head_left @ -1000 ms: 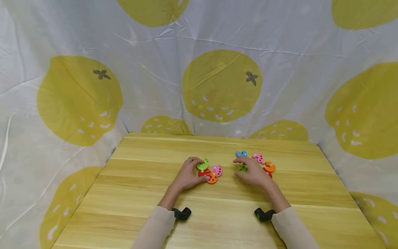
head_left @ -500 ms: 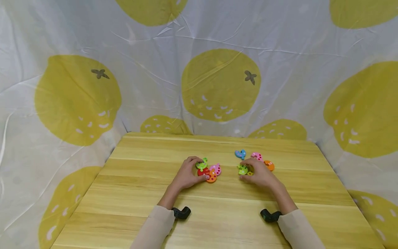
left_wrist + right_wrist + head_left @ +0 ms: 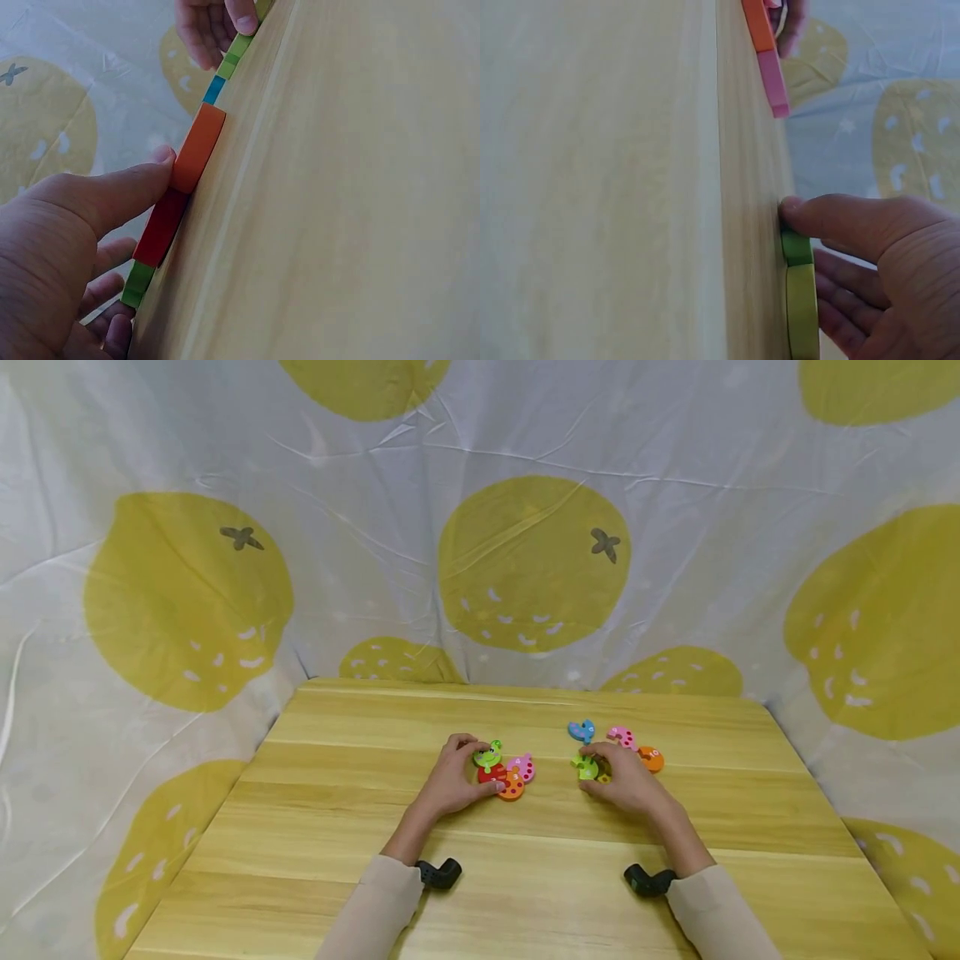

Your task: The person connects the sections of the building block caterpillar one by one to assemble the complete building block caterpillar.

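My left hand (image 3: 456,781) holds a joined group of caterpillar jigsaw pieces on the table: a green smiling head piece (image 3: 487,755), a red piece (image 3: 491,774), an orange piece (image 3: 513,788) and a pink piece (image 3: 522,768). Its thumb presses the edge by the orange piece (image 3: 199,146), with the other fingers by the head. To the right, my right hand (image 3: 628,781) pinches a green jigsaw piece (image 3: 587,767) between thumb and forefinger. A yellow piece (image 3: 802,307) lies against that green one, partly hidden under the hand in the head view.
Beyond the right hand lie a blue piece (image 3: 581,731), a second pink piece (image 3: 622,737) and an orange piece (image 3: 651,759) marked 10. The wooden table (image 3: 360,860) ends at a lemon-print cloth (image 3: 375,568) behind and at both sides.
My right hand has shifted slightly right and its fingers have closed on the green piece. A red piece beside it is now hidden by the hand. The left hand stays in place.
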Motion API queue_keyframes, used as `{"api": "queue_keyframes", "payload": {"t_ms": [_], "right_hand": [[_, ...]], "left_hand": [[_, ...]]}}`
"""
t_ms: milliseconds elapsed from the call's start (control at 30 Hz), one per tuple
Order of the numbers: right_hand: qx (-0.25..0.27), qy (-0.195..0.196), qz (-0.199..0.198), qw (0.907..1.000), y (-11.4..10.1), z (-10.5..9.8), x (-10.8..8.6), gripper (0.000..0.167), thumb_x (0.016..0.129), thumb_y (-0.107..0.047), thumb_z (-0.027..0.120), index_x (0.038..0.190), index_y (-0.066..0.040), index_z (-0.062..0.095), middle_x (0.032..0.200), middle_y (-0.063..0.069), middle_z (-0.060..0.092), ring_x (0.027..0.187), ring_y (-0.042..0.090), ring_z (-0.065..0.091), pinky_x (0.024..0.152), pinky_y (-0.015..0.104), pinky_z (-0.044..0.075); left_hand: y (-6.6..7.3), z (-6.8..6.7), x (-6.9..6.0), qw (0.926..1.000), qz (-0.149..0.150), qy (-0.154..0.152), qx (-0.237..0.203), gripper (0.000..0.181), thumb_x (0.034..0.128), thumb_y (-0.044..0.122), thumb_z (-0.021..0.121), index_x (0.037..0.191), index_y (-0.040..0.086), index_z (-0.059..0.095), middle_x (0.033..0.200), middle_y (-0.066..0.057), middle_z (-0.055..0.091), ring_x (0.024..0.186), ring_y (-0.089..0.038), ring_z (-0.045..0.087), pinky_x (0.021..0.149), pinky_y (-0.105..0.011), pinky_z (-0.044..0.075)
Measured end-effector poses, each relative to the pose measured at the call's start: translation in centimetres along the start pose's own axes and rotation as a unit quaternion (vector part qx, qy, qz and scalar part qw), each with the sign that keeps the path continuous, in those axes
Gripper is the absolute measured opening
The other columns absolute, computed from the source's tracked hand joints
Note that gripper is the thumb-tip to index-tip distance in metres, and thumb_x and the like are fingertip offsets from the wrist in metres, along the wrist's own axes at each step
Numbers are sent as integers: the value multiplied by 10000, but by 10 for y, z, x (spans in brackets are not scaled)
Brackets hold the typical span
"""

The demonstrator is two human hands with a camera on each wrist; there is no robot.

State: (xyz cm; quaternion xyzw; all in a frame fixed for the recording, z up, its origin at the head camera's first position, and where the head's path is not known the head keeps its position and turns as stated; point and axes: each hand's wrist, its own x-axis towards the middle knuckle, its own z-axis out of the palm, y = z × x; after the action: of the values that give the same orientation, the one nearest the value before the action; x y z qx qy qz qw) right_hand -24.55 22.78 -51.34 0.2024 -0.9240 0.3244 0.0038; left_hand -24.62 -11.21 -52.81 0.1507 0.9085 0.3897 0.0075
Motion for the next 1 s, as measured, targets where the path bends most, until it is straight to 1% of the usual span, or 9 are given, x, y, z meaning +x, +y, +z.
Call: {"api": "queue_keyframes", "payload": {"t_ms": [133,233,433,567,700,833,1000], "right_hand": [[-54,42,49,10000,0,0,1,461,859,-190,838,1271,-46,688,1274,113,700,1156,294,650,1011,510,535],[-43,55,81,9999,0,0,1,427,857,-202,839,1240,-63,708,1250,102,706,1119,274,653,994,503,540],[59,55,156,9998,-3,2,1,437,864,-226,839,1259,-98,703,1276,85,698,1142,273,654,1010,505,538],[188,108,139,9997,-6,3,2,443,869,-218,837,1274,-110,695,1272,86,707,1146,319,671,1005,541,540],[388,34,201,9990,-10,5,3,440,875,-212,833,1277,-103,692,1247,88,717,1160,344,668,1021,561,528],[556,-46,380,9977,-16,8,6,438,873,-232,837,1276,-137,695,1236,68,720,1173,325,657,1039,545,521],[685,-60,317,9971,-24,12,14,420,873,-234,834,1262,-155,696,1208,44,728,1160,302,661,1029,531,526]], "left_hand": [[0,-1,1,10000,82,11,-26,727,825,430,858,1424,111,595,1505,-124,434,1396,-337,472,1169,-519,419],[-2,-2,1,9999,158,-47,8,709,852,410,840,1438,104,584,1537,-115,440,1428,-341,460,1189,-515,398],[-8,-2,2,9993,355,-104,113,671,891,361,811,1453,84,571,1590,-98,435,1478,-349,423,1213,-527,364],[-9,-2,2,9993,320,-102,136,628,919,359,779,1455,102,578,1612,-88,416,1490,-346,411,1212,-530,364],[-8,-3,2,9996,248,-125,70,584,947,351,751,1453,110,584,1622,-84,408,1497,-351,400,1212,-542,359],[-7,-4,2,9995,266,-155,25,564,962,322,739,1456,102,579,1624,-86,410,1501,-349,396,1218,-536,352],[-5,-5,2,9995,258,-169,13,542,974,299,726,1461,114,578,1628,-74,410,1510,-331,388,1229,-517,342]]}}
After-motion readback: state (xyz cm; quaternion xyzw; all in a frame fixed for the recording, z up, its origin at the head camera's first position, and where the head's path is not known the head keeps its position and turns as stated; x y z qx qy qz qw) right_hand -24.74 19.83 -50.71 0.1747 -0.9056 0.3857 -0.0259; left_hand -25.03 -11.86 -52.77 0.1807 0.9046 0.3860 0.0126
